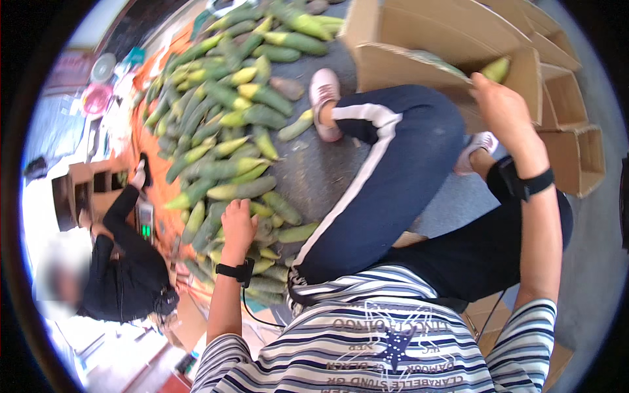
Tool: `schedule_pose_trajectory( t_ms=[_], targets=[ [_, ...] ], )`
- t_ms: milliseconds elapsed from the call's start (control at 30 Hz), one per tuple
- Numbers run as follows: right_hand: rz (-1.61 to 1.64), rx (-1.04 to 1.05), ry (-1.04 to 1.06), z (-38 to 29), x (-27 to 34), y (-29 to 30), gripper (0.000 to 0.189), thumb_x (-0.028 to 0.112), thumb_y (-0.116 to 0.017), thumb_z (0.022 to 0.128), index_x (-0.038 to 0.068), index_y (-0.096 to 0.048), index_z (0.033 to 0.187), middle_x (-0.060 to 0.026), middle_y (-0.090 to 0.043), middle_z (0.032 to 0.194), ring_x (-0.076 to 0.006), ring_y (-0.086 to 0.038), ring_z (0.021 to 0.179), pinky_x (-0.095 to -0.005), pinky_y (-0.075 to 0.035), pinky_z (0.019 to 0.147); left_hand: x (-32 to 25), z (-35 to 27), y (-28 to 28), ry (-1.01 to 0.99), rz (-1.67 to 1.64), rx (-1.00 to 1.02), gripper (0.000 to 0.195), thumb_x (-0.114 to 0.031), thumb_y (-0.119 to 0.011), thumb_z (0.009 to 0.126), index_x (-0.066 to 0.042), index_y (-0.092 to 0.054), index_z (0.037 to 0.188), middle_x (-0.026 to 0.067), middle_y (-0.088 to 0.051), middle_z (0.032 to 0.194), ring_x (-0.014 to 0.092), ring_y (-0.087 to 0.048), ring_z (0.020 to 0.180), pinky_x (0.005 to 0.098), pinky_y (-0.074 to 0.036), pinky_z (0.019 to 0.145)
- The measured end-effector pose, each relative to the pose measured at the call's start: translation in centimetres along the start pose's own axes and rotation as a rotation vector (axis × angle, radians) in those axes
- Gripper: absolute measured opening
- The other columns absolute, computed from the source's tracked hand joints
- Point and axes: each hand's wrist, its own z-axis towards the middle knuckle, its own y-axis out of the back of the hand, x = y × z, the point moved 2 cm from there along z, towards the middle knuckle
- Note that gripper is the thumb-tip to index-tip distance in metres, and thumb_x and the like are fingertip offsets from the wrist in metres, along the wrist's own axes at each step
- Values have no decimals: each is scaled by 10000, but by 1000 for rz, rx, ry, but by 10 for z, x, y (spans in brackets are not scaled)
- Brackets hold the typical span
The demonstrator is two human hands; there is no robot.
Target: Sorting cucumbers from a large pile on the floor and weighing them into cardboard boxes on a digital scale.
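Observation:
My left hand [239, 226] reaches over a heap of long green cucumber-like vegetables [236, 167] with yellowish ends. Its fingers point into the heap, and what lies beneath them is hidden. My right hand [506, 108] is at the near edge of an open cardboard carton [408, 69], its fingertips at the rim of a side flap. Whether they pinch the flap cannot be made out. Inside the carton, just beyond those fingers, shows a green vegetable [495, 70]. A second, paler vegetable [432, 60] shows partly behind the flap.
More open cartons [565, 157] stand at the right. One loose vegetable [296, 126] lies on the grey floor by my left shoe [325, 103]. At the left, another person [123, 275] in black sits near a digital scale [145, 223] and an orange sheet [159, 196].

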Motion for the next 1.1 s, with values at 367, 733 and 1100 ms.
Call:
schedule_pose_trajectory(
  t_ms=[367,733,1100],
  targets=[
    [-9,29,31,5,8,-1,153,186,-498,948,39,-474,982,-206,-645,832,-398,-630,817,-500,-496,687,71,-81,-82,140,304,224,616,-221,-788,684,-87,-498,1211,102,-530,1101,297,-530,1073,446,-415,918],
    [-2,-11,12,4,4,0,151,193,-519,938,53,-478,978,-194,-652,859,-380,-642,827,-478,-510,695,82,-58,-90,124,61,294,669,-185,-806,636,-65,-464,1198,136,-527,1101,338,-526,1054,446,-463,860],
    [-6,37,-80,5,9,2,149,182,-544,915,47,-484,931,-182,-649,819,-367,-650,786,-462,-513,671,-61,51,97,-75,-616,-346,695,-150,-809,629,-9,-510,1240,194,-563,1181,355,-547,1102,404,-419,974]
  ],
)
